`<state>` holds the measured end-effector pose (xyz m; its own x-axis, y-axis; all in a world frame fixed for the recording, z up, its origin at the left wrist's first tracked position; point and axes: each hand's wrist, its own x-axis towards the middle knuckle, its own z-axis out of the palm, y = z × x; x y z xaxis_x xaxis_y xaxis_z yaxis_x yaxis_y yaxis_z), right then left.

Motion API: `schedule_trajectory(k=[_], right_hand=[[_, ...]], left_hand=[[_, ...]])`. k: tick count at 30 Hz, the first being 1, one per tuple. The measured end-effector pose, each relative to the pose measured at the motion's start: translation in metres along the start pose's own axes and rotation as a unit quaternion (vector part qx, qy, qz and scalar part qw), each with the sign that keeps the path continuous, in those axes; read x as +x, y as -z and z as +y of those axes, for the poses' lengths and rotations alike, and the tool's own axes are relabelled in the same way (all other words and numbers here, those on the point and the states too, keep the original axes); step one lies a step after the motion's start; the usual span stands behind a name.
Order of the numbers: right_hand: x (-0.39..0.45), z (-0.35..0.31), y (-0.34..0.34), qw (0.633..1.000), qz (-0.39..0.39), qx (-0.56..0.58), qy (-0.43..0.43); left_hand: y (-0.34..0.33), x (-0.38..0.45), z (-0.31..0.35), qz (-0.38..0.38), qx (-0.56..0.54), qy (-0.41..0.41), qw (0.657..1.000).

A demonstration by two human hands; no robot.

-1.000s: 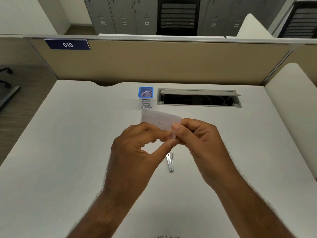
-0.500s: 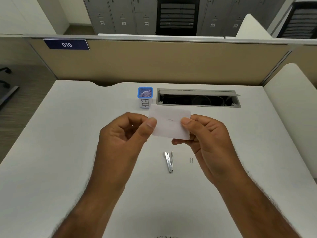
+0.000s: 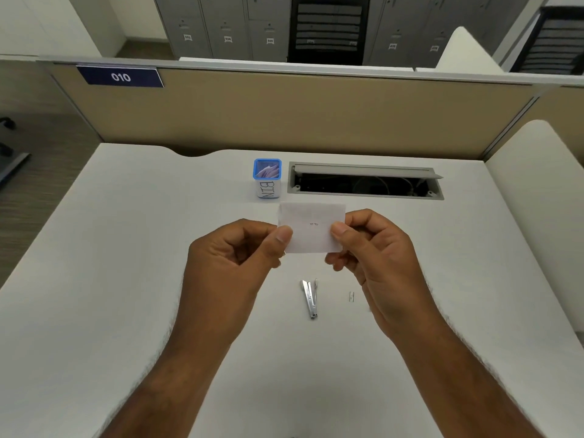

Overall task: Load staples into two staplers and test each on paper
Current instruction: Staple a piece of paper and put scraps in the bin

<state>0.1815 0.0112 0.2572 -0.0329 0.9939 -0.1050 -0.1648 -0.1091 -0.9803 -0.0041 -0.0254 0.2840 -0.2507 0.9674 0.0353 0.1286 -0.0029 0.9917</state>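
Both hands, left hand (image 3: 240, 248) and right hand (image 3: 369, 248), pinch the paper slip (image 3: 311, 227) by its side edges above the table (image 3: 126, 279), apparently to hold it taut and inspect the staple (image 3: 313, 224).

Small white paper slip (image 3: 311, 229), center frame, held flat-on above the tabletop (image 3: 126, 279), pinched at both side edges. Two tiny staple marks near its middle. Slim metal stapler (image 3: 310, 298) lying flat below the slip, lengthwise. Short staple strip (image 3: 351, 296) just right of it, apart.
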Motion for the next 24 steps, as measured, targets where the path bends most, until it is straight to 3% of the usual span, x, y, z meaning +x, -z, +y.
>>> schedule_trajectory(k=[7, 13, 18, 24], right_hand=[[0.015, 0.025, 0.006, 0.999, 0.013, -0.04, -0.009], [0.031, 0.054, 0.009, 0.99, 0.01, -0.143, 0.015], [0.048, 0.087, 0.01, 0.982, -0.004, -0.191, -0.009], [0.075, 0.127, 0.015, 0.968, -0.005, -0.251, -0.025]], left_hand=[[0.005, 0.014, -0.044, -0.033, 0.005, 0.065, 0.997], [0.015, 0.021, -0.118, -0.079, 0.148, 0.108, 0.98], [0.022, 0.026, -0.193, -0.109, 0.323, 0.109, 0.934], [0.03, 0.046, -0.274, -0.121, 0.458, 0.111, 0.874]])
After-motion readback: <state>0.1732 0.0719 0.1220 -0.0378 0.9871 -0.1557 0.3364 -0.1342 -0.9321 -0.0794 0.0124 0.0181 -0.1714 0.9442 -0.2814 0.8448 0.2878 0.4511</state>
